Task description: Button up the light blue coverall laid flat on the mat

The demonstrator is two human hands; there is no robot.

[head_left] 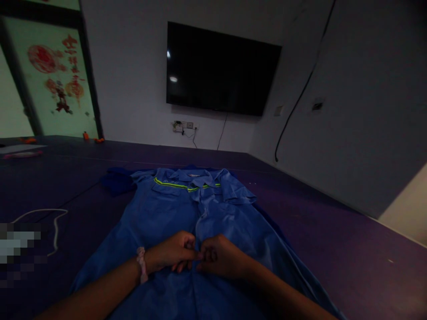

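A blue short-sleeved work shirt [156, 218] with yellow-green stripes across the chest lies spread out, its collar pointing away from me. Both hands meet at the shirt's front opening, below the chest. My left hand [175, 252], with a pale scrunchie [142, 266] at the wrist, is closed with thumb and forefinger pinched on the front edge. Touching it fingertip to fingertip, my right hand [220, 258] is closed on the same edge from the other side. Any button between the fingertips is hidden. Darker blue cloth [116, 181] shows from under the shirt.
The shirt lies on a purple surface [333, 240]. A white cable [56, 226] curls at the left, near a pixelated patch. Farther back are small orange objects [86, 136], a wall-mounted television [220, 69], sockets with cords, and a black cable [296, 102] hanging on the right.
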